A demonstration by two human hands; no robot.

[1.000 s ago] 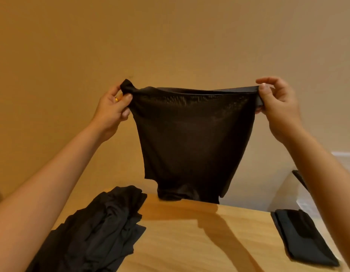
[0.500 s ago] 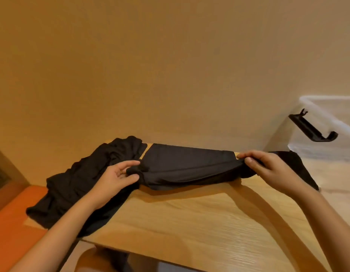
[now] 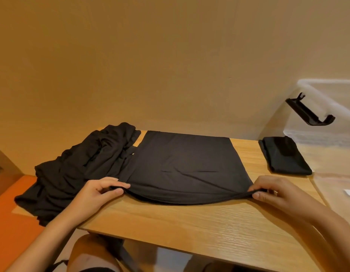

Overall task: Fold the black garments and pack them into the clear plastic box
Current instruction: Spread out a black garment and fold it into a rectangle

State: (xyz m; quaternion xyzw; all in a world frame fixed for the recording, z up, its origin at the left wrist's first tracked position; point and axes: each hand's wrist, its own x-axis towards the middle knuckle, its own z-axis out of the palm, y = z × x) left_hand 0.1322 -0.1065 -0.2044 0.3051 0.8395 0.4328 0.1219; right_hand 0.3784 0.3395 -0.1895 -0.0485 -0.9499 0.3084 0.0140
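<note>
A black garment (image 3: pixel 186 165) lies spread flat on the wooden table (image 3: pixel 190 228). My left hand (image 3: pixel 95 195) pinches its near left corner, and my right hand (image 3: pixel 278 195) pinches its near right corner; the near edge is slightly lifted between them. A heap of unfolded black garments (image 3: pixel 78 169) sits at the table's left end, partly hanging over the edge. A folded black garment (image 3: pixel 284 156) lies at the far right of the table. The clear plastic box (image 3: pixel 327 118) stands to the right, with a black latch (image 3: pixel 307 112) on its side.
A beige wall stands close behind the table. An orange surface (image 3: pixel 7 222) lies low at the left. A small white scrap (image 3: pixel 349 192) is at the right edge. My knees show under the table's near edge.
The garment I held up by its waistband has come down onto the table and now lies spread flat. Both hands pulled its near edge toward me, keeping their pinch.
</note>
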